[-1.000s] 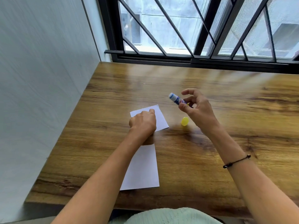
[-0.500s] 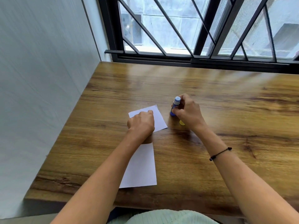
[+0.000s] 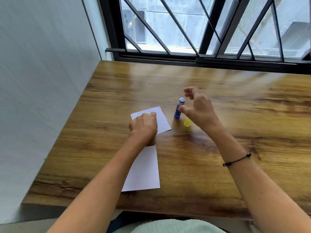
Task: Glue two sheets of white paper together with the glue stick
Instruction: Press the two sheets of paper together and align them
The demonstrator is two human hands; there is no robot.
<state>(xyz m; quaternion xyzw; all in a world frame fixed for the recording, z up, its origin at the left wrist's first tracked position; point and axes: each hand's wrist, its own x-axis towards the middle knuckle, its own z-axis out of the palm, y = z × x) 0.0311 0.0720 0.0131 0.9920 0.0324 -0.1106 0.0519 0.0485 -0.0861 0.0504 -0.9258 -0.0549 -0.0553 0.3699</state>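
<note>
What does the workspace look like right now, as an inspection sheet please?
Surface: wooden table, glossy.
Job's things: two white paper sheets overlapping; glue stick upright, uncapped; yellow cap beside it.
Clutter: nothing seen.
Grippers: left hand a fist pressing on the paper; right hand open by the glue stick, holding nothing.
Cables: nothing seen.
Surroundings: barred window behind, white wall on the left.
</note>
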